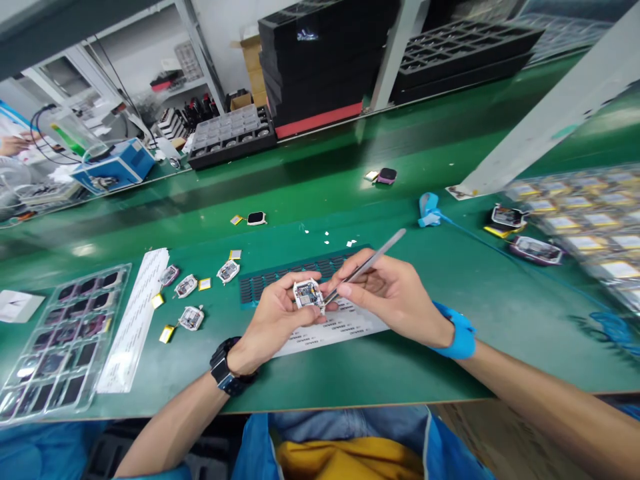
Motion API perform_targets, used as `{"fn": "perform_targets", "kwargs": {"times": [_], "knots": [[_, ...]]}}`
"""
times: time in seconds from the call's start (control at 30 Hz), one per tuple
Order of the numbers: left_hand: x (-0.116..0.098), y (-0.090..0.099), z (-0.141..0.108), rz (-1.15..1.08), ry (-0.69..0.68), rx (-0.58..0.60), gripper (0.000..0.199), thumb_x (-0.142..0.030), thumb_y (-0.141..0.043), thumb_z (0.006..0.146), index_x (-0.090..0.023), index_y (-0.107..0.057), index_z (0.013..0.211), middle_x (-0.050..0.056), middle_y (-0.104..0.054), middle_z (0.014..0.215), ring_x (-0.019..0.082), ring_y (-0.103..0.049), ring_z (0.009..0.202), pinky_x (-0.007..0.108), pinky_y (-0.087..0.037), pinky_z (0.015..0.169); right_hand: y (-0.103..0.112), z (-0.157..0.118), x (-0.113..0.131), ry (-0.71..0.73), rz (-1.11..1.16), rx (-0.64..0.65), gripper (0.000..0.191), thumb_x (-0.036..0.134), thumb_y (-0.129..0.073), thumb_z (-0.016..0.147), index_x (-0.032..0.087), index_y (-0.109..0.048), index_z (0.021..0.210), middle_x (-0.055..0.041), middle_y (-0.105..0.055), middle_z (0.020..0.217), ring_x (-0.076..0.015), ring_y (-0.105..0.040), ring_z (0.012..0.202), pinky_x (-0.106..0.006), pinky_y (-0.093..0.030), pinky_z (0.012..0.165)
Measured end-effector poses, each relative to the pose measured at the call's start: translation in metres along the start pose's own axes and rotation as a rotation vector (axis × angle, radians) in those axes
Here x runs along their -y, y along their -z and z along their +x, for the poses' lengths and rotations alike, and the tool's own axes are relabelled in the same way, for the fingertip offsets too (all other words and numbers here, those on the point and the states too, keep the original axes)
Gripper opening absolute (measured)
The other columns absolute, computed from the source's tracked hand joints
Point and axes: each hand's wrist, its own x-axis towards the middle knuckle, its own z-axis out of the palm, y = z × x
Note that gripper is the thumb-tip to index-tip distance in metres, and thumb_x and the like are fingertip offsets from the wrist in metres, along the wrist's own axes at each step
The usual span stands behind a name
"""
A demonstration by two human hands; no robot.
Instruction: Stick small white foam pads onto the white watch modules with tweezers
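My left hand holds an opened white smartwatch case with its circuit board facing up. In my right hand is a pair of metal tweezers, slanting up to the right, its tips at the lower right edge of the case. Fingers hide part of the tips, so whether they grip anything I cannot tell. Beneath my hands lie a printed white sheet and a dark sheet of small black pieces. To the left, several opened watch cases lie beside small batteries.
A clear tray of watch screens lies left, beside a white label strip. Batteries fill a tray at right, near two opened watches and a blue strap with cord. A slanted grey post and black tray stacks stand behind.
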Motion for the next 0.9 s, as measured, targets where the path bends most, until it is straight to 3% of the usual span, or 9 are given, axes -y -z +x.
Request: {"fn": "perform_targets", "kwargs": {"times": [0.17, 0.33, 0.6, 0.73, 0.9], "knots": [[-0.002, 0.002, 0.000, -0.040, -0.022, 0.003, 0.055, -0.017, -0.086, 0.070, -0.017, -0.063, 0.120, 0.011, -0.077, 0.112, 0.023, -0.077, 0.096, 0.029, -0.060, 0.080, 0.009, 0.007, -0.004, 0.039, -0.013, -0.110, 0.041, 0.058, -0.082, 0.083, 0.022, -0.064, 0.090, -0.0014, -0.072, 0.079, -0.0174, -0.074, 0.073, -0.027, -0.064, 0.064], [-0.005, 0.002, -0.001, -0.041, -0.045, -0.012, 0.062, -0.011, -0.082, 0.068, -0.017, -0.062, 0.127, 0.014, -0.074, 0.123, 0.028, -0.073, 0.112, 0.034, -0.058, 0.091, 0.008, 0.008, -0.005, 0.060, -0.114, -0.176, 0.045, 0.063, -0.082, 0.080, 0.022, -0.065, 0.086, -0.0038, -0.073, 0.083, -0.0184, -0.073, 0.073, -0.030, -0.064, 0.065], [0.000, 0.005, 0.001, 0.021, -0.110, -0.014, 0.059, -0.027, -0.085, 0.078, -0.019, -0.060, 0.130, 0.013, -0.075, 0.120, 0.025, -0.076, 0.102, 0.028, -0.060, 0.080, 0.001, 0.002, -0.006, 0.084, -0.119, -0.195, 0.043, 0.062, -0.082, 0.081, 0.022, -0.067, 0.085, -0.0033, -0.072, 0.083, -0.0186, -0.074, 0.073, -0.029, -0.063, 0.065], [0.003, 0.008, 0.000, 0.040, -0.122, 0.002, 0.059, -0.032, -0.087, 0.079, -0.020, -0.061, 0.130, 0.014, -0.073, 0.124, 0.027, -0.075, 0.108, 0.030, -0.060, 0.085, 0.007, 0.005, -0.006, 0.067, -0.147, -0.219, 0.043, 0.064, -0.078, 0.084, 0.022, -0.067, 0.087, -0.0038, -0.073, 0.084, -0.0188, -0.073, 0.075, -0.031, -0.063, 0.068], [-0.021, 0.019, 0.007, 0.184, -0.186, -0.015, 0.050, -0.035, -0.080, 0.087, -0.022, -0.061, 0.132, 0.008, -0.070, 0.116, 0.026, -0.073, 0.113, 0.033, -0.059, 0.093, 0.015, 0.011, -0.010, 0.001, -0.136, -0.210, 0.046, 0.067, -0.077, 0.083, 0.023, -0.065, 0.088, -0.0047, -0.074, 0.081, -0.0204, -0.073, 0.073, -0.030, -0.062, 0.061]]}}
